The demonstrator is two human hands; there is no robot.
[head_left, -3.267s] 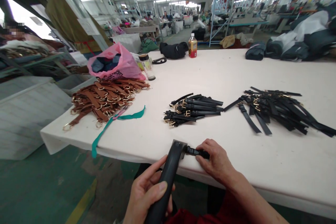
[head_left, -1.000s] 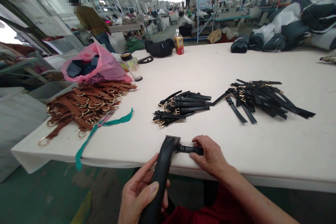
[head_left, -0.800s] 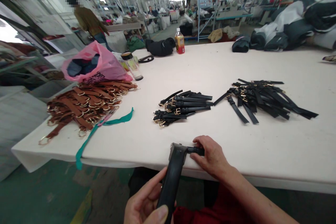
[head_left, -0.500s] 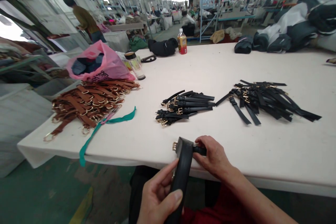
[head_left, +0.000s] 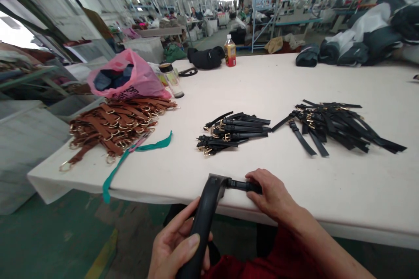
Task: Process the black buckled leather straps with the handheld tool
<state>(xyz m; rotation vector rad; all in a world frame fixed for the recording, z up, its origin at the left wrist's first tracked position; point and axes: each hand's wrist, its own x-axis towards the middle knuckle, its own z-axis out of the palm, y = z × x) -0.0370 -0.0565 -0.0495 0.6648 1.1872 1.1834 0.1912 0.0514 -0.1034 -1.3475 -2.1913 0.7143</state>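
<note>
My left hand is wrapped round a long black tool whose head rests at the near edge of the white table. My right hand presses a short black strap flat on the table, its end at the tool's head. Beyond them lies a neat stack of black straps with gold buckles. To the right sits a looser heap of black straps.
A heap of brown straps with gold rings and a green ribbon lie at the left. Behind them are a pink bag, a jar, a black pouch and a bottle. Dark fabric rolls sit far right.
The tool tilted up toward the strap end, showing a buckle, then swung back down to the left. My right hand stayed on the strap.
</note>
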